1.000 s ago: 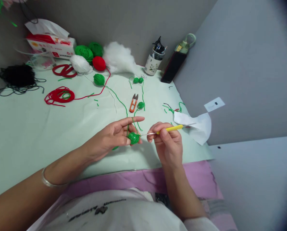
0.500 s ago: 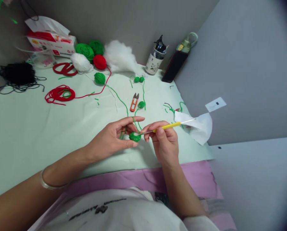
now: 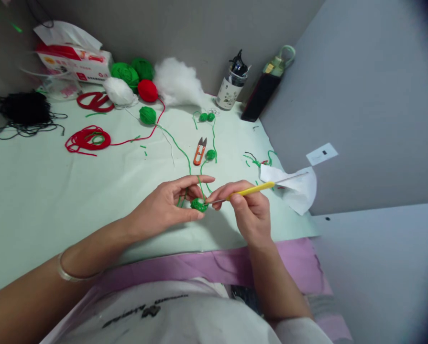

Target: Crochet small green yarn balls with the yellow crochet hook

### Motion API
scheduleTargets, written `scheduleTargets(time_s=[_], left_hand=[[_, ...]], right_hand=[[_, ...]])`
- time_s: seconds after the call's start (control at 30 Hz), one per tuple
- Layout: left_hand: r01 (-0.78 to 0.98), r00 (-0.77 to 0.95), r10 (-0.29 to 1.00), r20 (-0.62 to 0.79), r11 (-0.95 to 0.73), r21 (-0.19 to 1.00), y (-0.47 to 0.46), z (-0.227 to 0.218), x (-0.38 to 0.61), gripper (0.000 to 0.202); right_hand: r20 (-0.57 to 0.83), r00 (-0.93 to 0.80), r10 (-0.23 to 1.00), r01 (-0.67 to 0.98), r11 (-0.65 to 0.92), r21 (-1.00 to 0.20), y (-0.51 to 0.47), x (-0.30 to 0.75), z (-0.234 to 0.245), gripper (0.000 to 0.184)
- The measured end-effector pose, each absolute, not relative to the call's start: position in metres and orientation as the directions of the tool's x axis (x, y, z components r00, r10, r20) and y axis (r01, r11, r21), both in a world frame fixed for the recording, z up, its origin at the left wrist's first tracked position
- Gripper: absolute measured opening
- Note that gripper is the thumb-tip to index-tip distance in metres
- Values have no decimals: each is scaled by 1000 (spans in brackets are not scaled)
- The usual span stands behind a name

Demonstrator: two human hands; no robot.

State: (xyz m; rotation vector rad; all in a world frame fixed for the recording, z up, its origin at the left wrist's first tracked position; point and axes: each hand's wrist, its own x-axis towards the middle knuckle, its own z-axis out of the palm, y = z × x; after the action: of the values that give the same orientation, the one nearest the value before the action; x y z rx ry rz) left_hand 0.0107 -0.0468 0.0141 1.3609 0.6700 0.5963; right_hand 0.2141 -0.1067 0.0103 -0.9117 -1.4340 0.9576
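Small, round, green crocheted yarn piece [image 3: 199, 206], held in the left hand [image 3: 156, 205] above the table.
The piece is pinched between thumb and curled fingers, a thin green yarn strand [image 3: 201, 188] being carried over the extended index finger. A slim metal crochet hook with yellow handle [image 3: 256, 189] is gripped pen-fashion by the right hand [image 3: 251, 212], its tip at the piece's rim. The piece is judged light, soft and easily squashed, best held by its side wall. A pale green, lightly creased table cover [image 3: 102, 191] is bounded by a plain grey partition [image 3: 206, 28].
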Motion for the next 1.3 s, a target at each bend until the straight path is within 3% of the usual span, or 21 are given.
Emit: scheduleTargets(time_s=[0.17,0.37,0.63,0.73,0.83,0.93,1.07,1.3], left_hand=[[30,650,756,-85,86,996,-47,12,11,65],[-60,585,807,-79,140,988,-51,11,17,62],[-212,440,896,-63,172,962,-61,11,20,59],[-287,491,867,-85,254,924,-60,10,18,54],[-324,631,759,-159,445,835,-58,11,15,52],[-301,716,669,-198,553,777,-55,12,12,56],[-323,699,690,-190,541,777,-51,14,11,62],[-243,690,701,-178,456,856,-47,15,11,64]], right_hand=[[472,-158,868,253,497,-830,-108,216,14,18],[731,-234,641,535,713,-454,-112,206,4,22],[833,-270,482,799,596,-86,-117,194,-6,35],[820,-300,487,855,519,4,-121,192,-2,39],[839,-277,468,804,591,-64,-120,193,-2,42],[841,-118,528,634,692,-346,-115,195,-3,38],[745,41,666,372,682,-630,-111,199,1,28],[518,95,850,126,505,-854,-111,212,9,14]])
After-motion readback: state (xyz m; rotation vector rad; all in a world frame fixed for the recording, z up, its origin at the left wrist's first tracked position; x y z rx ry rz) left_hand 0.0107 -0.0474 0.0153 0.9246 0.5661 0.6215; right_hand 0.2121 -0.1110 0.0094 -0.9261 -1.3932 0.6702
